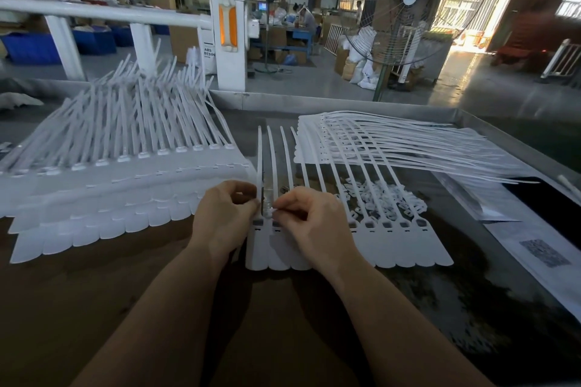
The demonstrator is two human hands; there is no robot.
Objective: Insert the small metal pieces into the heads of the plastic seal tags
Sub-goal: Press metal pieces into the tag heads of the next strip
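Head view, working strip: a joined row of white plastic seal tags point(371, 248) lies flat near the middle of the bench, flags toward the near edge, tails fanning toward the far edge.
Tag heads: dark square openings point(386, 225) show in the heads along the strip's right half; the leftmost heads sit between the two hands.
Left hand point(224, 217): fingers curled, thumb and forefinger pinching the leftmost tail of the strip just above its head.
Right hand point(309, 220): fingers curled, fingertips pinched together over the second head from the left; what they hold is too small to tell.
Metal pieces: a few small glinting bits point(284, 189) lie on the bench just beyond the right fingertips, between the tails.
Loose white parts: a heap of small white pieces point(382, 196) lies under the strip's tails, right of the right hand.
Left stack: overlapping tag strips point(125, 195) piled toward the bench's left edge, tails raised.
Far-right stack: flat tag strips point(393, 141) toward the far right corner.
Right edge: printed paper sheets point(534, 248).
Background: a standing fan point(408, 0) and a white post point(228, 31) beyond the far edge.
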